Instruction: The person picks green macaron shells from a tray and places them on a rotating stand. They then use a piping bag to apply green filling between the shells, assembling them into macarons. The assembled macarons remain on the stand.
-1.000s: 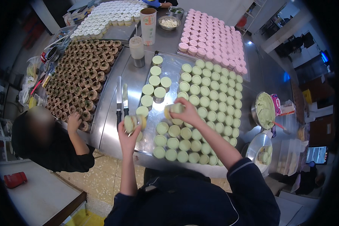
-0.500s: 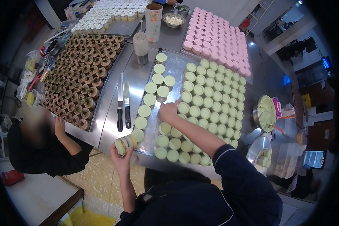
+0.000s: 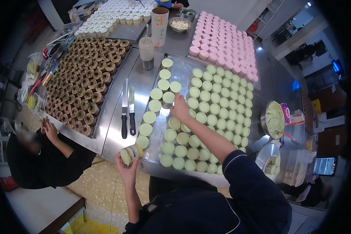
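My left hand (image 3: 126, 168) grips a clear dessert cup (image 3: 133, 152) with layers inside, tilted on its side at the table's front edge. Its pale green top faces left. Reaching over the metal tray (image 3: 154, 150), my right hand (image 3: 179, 109) has its fingers stretched toward a green-topped cup (image 3: 168, 97) and its neighbour (image 3: 175, 86). No cup shows in the right hand; its fingertips are partly hidden. Green-topped cups run in a loose line along the tray's left side, and a dense block of green cups (image 3: 214, 105) fills the right.
Two spatulas (image 3: 124, 113) lie left of the tray. Beyond are brown-topped cups (image 3: 82, 82), pink-topped cups (image 3: 222, 43), white-topped cups (image 3: 117, 11), a blender jar (image 3: 146, 52) and a tall cup (image 3: 159, 27). A bowl of green cream (image 3: 274, 121) stands right. Another person (image 3: 43, 156) is at the left.
My right hand has moved slightly away from me, up beside the loose green cups. My left hand still holds its cup, turned a little. The other person's hands have come together.
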`<action>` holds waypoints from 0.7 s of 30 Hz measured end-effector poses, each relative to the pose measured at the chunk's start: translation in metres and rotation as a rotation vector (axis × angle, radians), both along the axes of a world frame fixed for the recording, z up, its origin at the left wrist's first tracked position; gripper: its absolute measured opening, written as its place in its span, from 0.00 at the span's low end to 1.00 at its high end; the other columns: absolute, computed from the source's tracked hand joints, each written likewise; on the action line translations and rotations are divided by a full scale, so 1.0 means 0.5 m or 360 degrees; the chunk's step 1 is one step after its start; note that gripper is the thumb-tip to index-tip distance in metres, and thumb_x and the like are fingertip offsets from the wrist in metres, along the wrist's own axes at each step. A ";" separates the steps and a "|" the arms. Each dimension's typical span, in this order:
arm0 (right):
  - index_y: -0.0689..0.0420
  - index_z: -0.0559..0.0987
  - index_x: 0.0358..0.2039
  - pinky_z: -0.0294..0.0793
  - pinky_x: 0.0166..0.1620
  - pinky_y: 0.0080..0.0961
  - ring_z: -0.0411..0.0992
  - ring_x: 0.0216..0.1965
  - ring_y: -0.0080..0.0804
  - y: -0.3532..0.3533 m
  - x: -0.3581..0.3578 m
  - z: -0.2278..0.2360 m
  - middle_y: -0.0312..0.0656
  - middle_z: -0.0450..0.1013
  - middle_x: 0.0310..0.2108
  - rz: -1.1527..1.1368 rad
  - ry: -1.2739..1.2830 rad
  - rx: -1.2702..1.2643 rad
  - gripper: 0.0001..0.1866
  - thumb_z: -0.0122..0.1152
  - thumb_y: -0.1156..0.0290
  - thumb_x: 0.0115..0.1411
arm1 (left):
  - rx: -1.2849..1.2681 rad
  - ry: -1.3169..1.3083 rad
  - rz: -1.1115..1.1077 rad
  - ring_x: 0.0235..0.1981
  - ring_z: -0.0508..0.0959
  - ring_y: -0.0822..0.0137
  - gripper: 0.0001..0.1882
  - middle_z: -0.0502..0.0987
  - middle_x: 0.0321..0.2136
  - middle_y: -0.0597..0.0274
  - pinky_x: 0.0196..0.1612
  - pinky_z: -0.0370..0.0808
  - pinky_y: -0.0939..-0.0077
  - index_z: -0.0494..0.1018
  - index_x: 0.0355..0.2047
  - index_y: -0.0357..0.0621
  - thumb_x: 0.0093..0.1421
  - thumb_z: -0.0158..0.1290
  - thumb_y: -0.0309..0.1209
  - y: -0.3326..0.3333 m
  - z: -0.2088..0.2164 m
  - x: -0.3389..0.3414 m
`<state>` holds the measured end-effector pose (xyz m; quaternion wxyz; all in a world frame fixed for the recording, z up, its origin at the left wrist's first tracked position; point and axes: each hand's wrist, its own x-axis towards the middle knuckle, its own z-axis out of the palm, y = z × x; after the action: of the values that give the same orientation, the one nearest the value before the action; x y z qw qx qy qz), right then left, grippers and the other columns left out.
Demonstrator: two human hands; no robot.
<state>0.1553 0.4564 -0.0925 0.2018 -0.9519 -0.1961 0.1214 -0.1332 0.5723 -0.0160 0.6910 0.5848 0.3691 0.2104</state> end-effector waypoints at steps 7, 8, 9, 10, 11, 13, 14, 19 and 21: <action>0.58 0.51 0.44 0.73 0.40 0.42 0.65 0.42 0.58 0.065 0.021 -0.039 0.58 0.59 0.42 -0.0283 0.0064 0.0394 0.38 0.68 0.76 0.37 | 0.0024 0.0056 0.0032 0.48 0.67 0.66 0.32 0.63 0.47 0.57 0.48 0.68 0.73 0.55 0.50 0.40 0.46 0.56 0.15 -0.003 -0.004 -0.026; 0.58 0.51 0.44 0.73 0.40 0.42 0.65 0.42 0.58 0.074 0.023 -0.043 0.58 0.59 0.42 -0.0324 0.0038 0.0377 0.39 0.68 0.75 0.37 | 0.0027 0.0073 0.0048 0.48 0.67 0.66 0.32 0.63 0.47 0.57 0.48 0.68 0.73 0.55 0.50 0.40 0.46 0.56 0.14 -0.004 -0.004 -0.031; 0.58 0.51 0.44 0.73 0.40 0.42 0.65 0.42 0.59 0.079 0.025 -0.047 0.58 0.59 0.42 -0.0373 0.0028 0.0366 0.39 0.68 0.75 0.37 | 0.0031 0.0091 0.0063 0.49 0.66 0.65 0.32 0.63 0.48 0.57 0.49 0.68 0.72 0.55 0.51 0.41 0.46 0.56 0.14 -0.006 -0.003 -0.039; 0.58 0.51 0.44 0.72 0.40 0.43 0.65 0.42 0.58 0.079 0.026 -0.048 0.57 0.61 0.41 -0.0424 0.0023 0.0384 0.39 0.68 0.75 0.37 | 0.0035 0.0112 0.0078 0.49 0.66 0.65 0.33 0.63 0.48 0.57 0.49 0.68 0.72 0.55 0.51 0.41 0.46 0.56 0.14 -0.006 -0.002 -0.047; 0.58 0.51 0.44 0.72 0.40 0.43 0.66 0.42 0.58 0.079 0.028 -0.047 0.57 0.62 0.40 -0.0441 0.0016 0.0420 0.38 0.68 0.75 0.37 | 0.0060 0.0130 0.0083 0.49 0.66 0.65 0.33 0.63 0.48 0.57 0.49 0.67 0.72 0.55 0.51 0.41 0.46 0.56 0.14 -0.005 -0.001 -0.056; 0.58 0.51 0.44 0.71 0.40 0.44 0.67 0.40 0.57 0.071 0.031 -0.037 0.57 0.64 0.38 -0.0511 0.0042 0.0492 0.38 0.68 0.75 0.37 | 0.0080 0.0176 0.0106 0.49 0.66 0.65 0.33 0.63 0.48 0.57 0.49 0.67 0.71 0.54 0.52 0.41 0.46 0.56 0.15 -0.007 -0.002 -0.069; 0.58 0.51 0.44 0.71 0.40 0.44 0.67 0.39 0.56 0.060 0.029 -0.028 0.57 0.65 0.37 -0.0519 -0.0034 0.0628 0.38 0.68 0.74 0.37 | 0.0084 0.0158 0.0083 0.49 0.66 0.65 0.33 0.63 0.49 0.57 0.49 0.67 0.71 0.54 0.52 0.41 0.46 0.56 0.15 -0.009 -0.005 -0.074; 0.57 0.51 0.43 0.69 0.39 0.40 0.70 0.35 0.51 -0.058 -0.003 0.056 0.55 0.67 0.33 -0.0674 -0.0170 0.1330 0.38 0.68 0.72 0.37 | 0.0199 0.0102 -0.0043 0.50 0.65 0.65 0.33 0.63 0.49 0.57 0.50 0.66 0.70 0.55 0.52 0.42 0.47 0.56 0.15 -0.012 -0.020 -0.069; 0.56 0.51 0.44 0.70 0.39 0.35 0.69 0.37 0.44 -0.148 -0.044 0.100 0.53 0.65 0.37 -0.0796 -0.0108 0.1416 0.38 0.68 0.73 0.39 | 0.0260 0.0113 -0.0117 0.50 0.65 0.64 0.32 0.64 0.48 0.56 0.52 0.64 0.70 0.56 0.52 0.41 0.48 0.55 0.16 -0.014 -0.019 -0.044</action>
<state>0.1331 0.3822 -0.0423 0.6038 -0.7951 -0.0014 -0.0569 -0.1551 0.5654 -0.0256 0.6348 0.6594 0.3532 0.1936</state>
